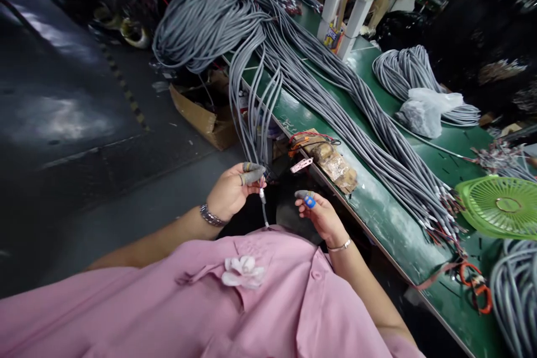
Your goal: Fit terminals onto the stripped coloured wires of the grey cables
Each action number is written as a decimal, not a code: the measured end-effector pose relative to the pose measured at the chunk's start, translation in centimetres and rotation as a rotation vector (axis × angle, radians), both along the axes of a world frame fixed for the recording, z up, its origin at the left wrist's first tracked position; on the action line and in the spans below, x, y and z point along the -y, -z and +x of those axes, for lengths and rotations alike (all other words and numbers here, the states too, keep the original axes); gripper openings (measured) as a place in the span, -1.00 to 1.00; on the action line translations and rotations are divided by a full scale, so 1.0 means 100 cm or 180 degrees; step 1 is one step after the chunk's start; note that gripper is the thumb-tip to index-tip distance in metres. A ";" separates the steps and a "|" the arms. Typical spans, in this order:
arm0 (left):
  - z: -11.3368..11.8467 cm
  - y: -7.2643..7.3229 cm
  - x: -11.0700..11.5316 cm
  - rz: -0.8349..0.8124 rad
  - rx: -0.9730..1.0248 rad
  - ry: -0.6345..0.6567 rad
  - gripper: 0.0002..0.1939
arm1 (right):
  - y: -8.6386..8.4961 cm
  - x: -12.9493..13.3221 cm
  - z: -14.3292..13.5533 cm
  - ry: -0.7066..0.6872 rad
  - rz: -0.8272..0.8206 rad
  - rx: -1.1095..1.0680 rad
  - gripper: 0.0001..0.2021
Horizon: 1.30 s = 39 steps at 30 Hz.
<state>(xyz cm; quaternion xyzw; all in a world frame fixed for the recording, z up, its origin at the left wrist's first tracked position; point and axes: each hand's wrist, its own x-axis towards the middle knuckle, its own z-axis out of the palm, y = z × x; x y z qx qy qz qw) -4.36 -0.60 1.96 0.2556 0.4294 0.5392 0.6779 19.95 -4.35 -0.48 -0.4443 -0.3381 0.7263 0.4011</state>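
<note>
Left hand (232, 193): through the head camera I see its fingertips, in grey finger covers (251, 174), pinched narrow on thin coloured wires (262, 182).
Grey cable (265, 215): I see it hang just below the left fingers, a white piece (262, 192) close under the pinch, its lower end near the pink shirt (176, 307).
Right hand (323, 218): I find it apart from the cable, fingers bent, one grey-covered tip and a blue band (309, 201) showing; I cannot tell whether anything sits between them.
Hanging cables (251, 106): I see this grey bunch drop from the heap (210, 17) to just beyond the left fingertips.
Pink tool (302, 165): just beyond the right fingers, by the edge of the green bench (398, 257).
Wrapped block (338, 168): on the bench, beyond the right fingertips and to their right.
Long cable bundle (356, 128): farther across the bench from the right fingers.
Orange-handled scissors (486, 301): well to the right of the right fingers, near a green fan (503, 205).
Cardboard box (203, 120): beyond the left fingers, on their left side.
</note>
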 end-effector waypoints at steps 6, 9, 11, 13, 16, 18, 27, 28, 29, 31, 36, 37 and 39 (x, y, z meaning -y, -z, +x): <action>0.017 -0.002 -0.001 -0.0078 0.0188 0.0015 -0.76 | 0.004 -0.012 -0.039 -0.0832 0.1166 0.0817 -0.54; 0.025 -0.005 0.001 -0.0035 0.0253 0.0004 -0.77 | 0.010 -0.017 -0.058 -0.1113 0.1360 0.0984 -0.65; 0.027 -0.007 0.002 0.0149 0.0286 0.0012 -0.77 | 0.012 -0.019 -0.064 -0.1076 0.1225 0.0877 -0.66; 0.027 -0.008 0.004 0.0407 0.0313 0.0083 -0.71 | 0.009 -0.020 -0.065 -0.0996 0.1103 0.0745 -0.64; 0.024 -0.005 0.006 0.0449 0.0295 0.0566 -0.58 | 0.003 -0.020 -0.063 -0.0966 0.1098 0.0633 -0.62; 0.023 -0.002 0.007 0.0253 0.0186 0.0975 -0.57 | 0.000 -0.020 -0.062 -0.1040 0.1131 0.0623 -0.61; 0.025 0.010 0.004 0.0193 -0.0122 0.0570 -0.87 | 0.008 -0.023 -0.064 -0.1245 0.0915 0.0572 -0.71; 0.024 0.011 0.002 0.0294 -0.0146 0.0425 -0.88 | 0.007 -0.025 -0.062 -0.1129 0.0829 0.0625 -0.74; 0.022 0.011 0.000 0.0382 -0.0191 0.0305 -0.89 | 0.006 -0.028 -0.060 -0.0923 0.0711 0.0649 -0.75; 0.019 0.012 -0.004 0.0470 -0.0299 0.0152 -0.90 | 0.002 -0.036 -0.055 -0.0311 0.0400 0.0493 -0.72; 0.019 0.014 -0.011 0.0434 -0.0394 0.0114 -0.91 | -0.013 -0.060 -0.051 0.0591 -0.0057 -0.0357 -0.48; 0.020 0.014 -0.012 0.0453 -0.0414 0.0126 -0.92 | -0.014 -0.062 -0.051 0.0640 -0.0040 -0.0381 -0.46; 0.024 0.013 -0.013 0.0507 -0.0457 0.0140 -0.91 | -0.016 -0.065 -0.053 0.0766 0.0001 -0.0327 -0.49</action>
